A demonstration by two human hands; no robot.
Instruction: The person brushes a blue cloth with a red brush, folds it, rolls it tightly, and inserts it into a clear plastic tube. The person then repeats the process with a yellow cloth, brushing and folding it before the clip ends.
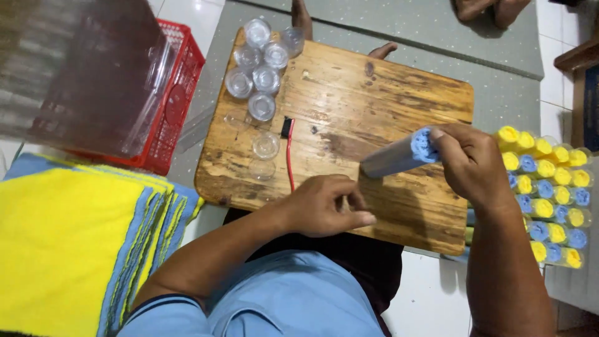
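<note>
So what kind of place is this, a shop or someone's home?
Probably a home packing spot on the floor: a wooden board used as a low bench, clear plastic caps, stacked rolled cloths in tubes, and folded yellow cloths.

A worn rectangular wooden board [374,100] lies on a grey-green mat [437,31] over white floor tiles [430,299]. Left of the fingers stands a red plastic mesh crate [178,93]; dark wooden furniture [583,68] sits far right.

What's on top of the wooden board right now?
On the wooden board: clear plastic cups at its far left corner, a red wire with a black end, and the left hand. What the hand covers can't be seen.
</note>
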